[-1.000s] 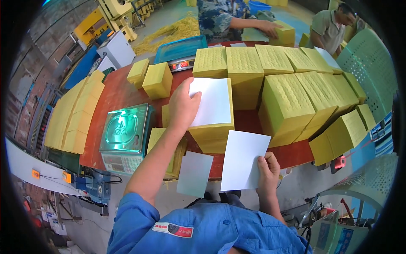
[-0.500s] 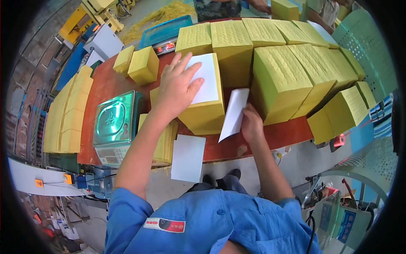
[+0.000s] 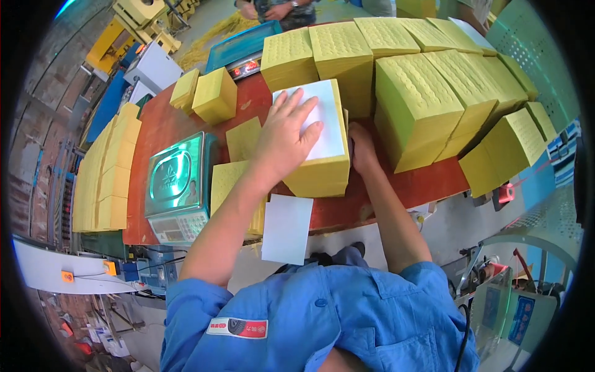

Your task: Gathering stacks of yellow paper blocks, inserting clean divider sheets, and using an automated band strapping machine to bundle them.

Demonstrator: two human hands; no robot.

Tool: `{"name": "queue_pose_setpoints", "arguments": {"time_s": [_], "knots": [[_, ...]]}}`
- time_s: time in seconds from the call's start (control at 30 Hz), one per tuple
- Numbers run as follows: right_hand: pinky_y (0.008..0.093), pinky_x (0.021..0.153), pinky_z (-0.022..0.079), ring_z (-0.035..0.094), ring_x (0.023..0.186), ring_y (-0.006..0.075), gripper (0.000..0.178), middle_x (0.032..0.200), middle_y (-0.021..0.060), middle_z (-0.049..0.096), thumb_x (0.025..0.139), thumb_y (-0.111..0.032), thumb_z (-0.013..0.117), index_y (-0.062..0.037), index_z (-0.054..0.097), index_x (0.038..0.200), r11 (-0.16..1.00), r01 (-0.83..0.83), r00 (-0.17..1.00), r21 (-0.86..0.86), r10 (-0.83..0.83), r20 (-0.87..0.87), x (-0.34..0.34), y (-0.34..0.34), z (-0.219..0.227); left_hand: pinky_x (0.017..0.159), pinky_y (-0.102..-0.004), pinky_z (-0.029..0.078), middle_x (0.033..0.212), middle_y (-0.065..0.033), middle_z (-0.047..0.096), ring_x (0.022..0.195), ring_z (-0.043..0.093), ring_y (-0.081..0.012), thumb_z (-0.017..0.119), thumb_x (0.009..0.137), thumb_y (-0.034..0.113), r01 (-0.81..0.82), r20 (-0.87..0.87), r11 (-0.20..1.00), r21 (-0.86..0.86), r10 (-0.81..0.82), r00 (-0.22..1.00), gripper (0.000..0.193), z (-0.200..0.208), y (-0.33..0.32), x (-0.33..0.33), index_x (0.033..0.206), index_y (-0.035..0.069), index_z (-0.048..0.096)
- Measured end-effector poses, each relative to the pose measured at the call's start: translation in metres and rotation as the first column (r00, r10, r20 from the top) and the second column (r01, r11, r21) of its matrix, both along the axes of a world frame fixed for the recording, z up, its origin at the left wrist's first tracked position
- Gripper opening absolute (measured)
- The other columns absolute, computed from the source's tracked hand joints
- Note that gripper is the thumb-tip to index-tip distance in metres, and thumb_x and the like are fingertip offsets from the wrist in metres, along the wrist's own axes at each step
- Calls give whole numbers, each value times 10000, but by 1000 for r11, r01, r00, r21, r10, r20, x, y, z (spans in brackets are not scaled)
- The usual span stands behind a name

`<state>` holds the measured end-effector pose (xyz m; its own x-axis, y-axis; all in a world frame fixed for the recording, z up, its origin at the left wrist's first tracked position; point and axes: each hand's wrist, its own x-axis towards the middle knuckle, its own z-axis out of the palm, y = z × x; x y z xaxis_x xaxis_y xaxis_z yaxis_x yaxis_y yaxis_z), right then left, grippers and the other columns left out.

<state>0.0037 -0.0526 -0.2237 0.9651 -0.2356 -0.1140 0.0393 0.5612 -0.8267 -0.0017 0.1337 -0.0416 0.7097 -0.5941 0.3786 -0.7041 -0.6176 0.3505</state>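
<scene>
My left hand (image 3: 288, 136) lies with fingers spread on a white card (image 3: 323, 133). That card covers the top of a tall stack of yellow paper (image 3: 319, 178). Against the stack's right side is my right hand (image 3: 362, 149), its fingers partly hidden and curled at a second white card, of which only a thin, shaded edge shows. Another white card (image 3: 286, 229) juts over the table's front edge, left of my right arm. Beside it, yellow paper blocks (image 3: 228, 184) stand partly behind my left forearm.
A digital scale (image 3: 178, 180) stands left on the red table (image 3: 155, 124). Yellow stacks (image 3: 418, 93) line the back and right; two small blocks (image 3: 215, 94) stand behind the scale. A blue tray (image 3: 243, 44) lies at the back. Beyond the table a person (image 3: 285, 12) stands.
My right hand has brought its white card up against the stack's right side, where it is mostly hidden. My left hand stays flat on top; the stack now looks tilted and turned slightly.
</scene>
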Motion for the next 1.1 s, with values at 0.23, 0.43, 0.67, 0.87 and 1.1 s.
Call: {"name": "queue_pose_setpoints", "arguments": {"time_s": [0.23, 0.43, 0.67, 0.87, 1.1], "knots": [[262, 588, 373, 448, 647, 87, 86, 725, -12, 502, 833, -92, 510, -69, 593, 825, 978, 203, 977, 53, -198, -82, -85, -5, 17, 1123, -484, 296, 1463, -225, 427, 1382, 325, -455, 562, 942, 314, 173, 42, 984, -36, -171, 984, 470, 10, -6, -62, 1336, 56, 551], [257, 611, 372, 455, 699, 95, 111, 745, 0, 516, 856, -127, 531, -37, 589, 827, 946, 261, 960, -192, -275, -49, -95, -11, 21, 1102, -475, 341, 1403, -270, 469, 1324, 396, -457, 589, 923, 320, 275, 50, 960, -51, -272, 961, 469, 7, -16, -20, 1279, 15, 583], [243, 702, 419, 531, 784, 112, 127, 838, 46, 588, 896, -120, 514, -20, 588, 919, 768, 597, 794, -230, -608, 31, -161, 15, 24, 1135, -452, 296, 1439, -209, 468, 1379, 359, -419, 570, 944, 353, 249, 19, 965, -76, -248, 968, 465, 3, -8, -27, 1314, 70, 580], [287, 739, 494, 624, 866, 181, 228, 963, 114, 667, 869, -161, 530, 14, 624, 979, 992, 77, 983, 102, -59, -171, -253, 51, -8, 1129, -456, 305, 1424, -220, 480, 1372, 366, -424, 584, 931, 350, 297, 57, 949, -103, -293, 954, 471, 0, -10, -24, 1306, 66, 586], [251, 690, 378, 464, 781, 74, 102, 812, -22, 517, 925, -127, 573, -46, 599, 869, 854, -498, 857, -148, 459, -234, -229, 131, 0, 1127, -451, 306, 1426, -218, 478, 1370, 371, -416, 576, 941, 351, 249, 53, 964, -89, -245, 968, 458, -6, -10, -23, 1312, 82, 585]]}}
